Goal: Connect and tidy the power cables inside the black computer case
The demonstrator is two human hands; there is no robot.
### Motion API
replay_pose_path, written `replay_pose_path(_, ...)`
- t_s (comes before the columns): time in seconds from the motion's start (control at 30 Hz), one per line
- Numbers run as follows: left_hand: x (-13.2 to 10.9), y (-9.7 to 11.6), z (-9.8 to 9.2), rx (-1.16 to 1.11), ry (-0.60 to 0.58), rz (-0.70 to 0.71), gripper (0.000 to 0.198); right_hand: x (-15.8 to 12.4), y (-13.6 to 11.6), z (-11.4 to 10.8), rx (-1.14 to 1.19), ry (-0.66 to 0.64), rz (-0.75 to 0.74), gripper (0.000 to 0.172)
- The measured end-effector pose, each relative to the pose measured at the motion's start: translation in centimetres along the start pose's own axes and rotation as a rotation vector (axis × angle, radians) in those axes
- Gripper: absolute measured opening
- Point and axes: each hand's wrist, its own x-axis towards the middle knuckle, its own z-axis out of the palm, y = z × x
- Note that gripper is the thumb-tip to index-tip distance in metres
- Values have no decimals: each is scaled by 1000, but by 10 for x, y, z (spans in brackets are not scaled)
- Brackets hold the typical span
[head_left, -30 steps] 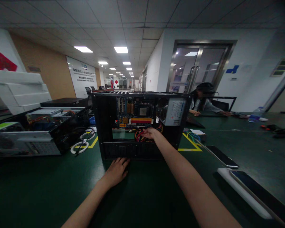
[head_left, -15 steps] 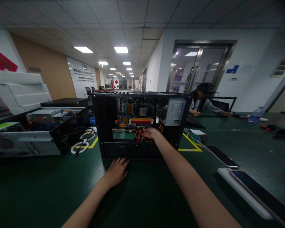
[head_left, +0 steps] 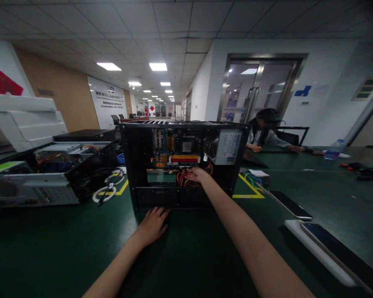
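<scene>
Now our left hand [head_left: 152, 225] lies flat and open on the table [head_left: 49, 248], by the computer case [head_left: 136, 165]. Inside, our right hand [head_left: 196, 174] touches the coloured wires [head_left: 182, 179]; maybe gripping, we cannot tell. We think it's wire work; any tug must be gentle.

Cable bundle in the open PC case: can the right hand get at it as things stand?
Probably yes: the PC case has no side panel, and the right hand is inside, at the cable bundle.

Dim overall. The ceiling panels [head_left: 158, 66] burn bright, slightly blown out, light falling from above. The dark table [head_left: 49, 252] swallows detail; the left hand [head_left: 152, 225] throws a soft shadow beside it. Edges bow outward, corners darken, foreground slightly soft.
</scene>
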Motion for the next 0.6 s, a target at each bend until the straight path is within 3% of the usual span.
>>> replay_pose_path(0.43,-1,4,-6,1,-19,-9,51,-9,2,4,-136,-74,-15,3)
replay_pose_path(0.6,-2,4,-7,5,-6,1,51,-13,4,3,-203,-39,-86,18)
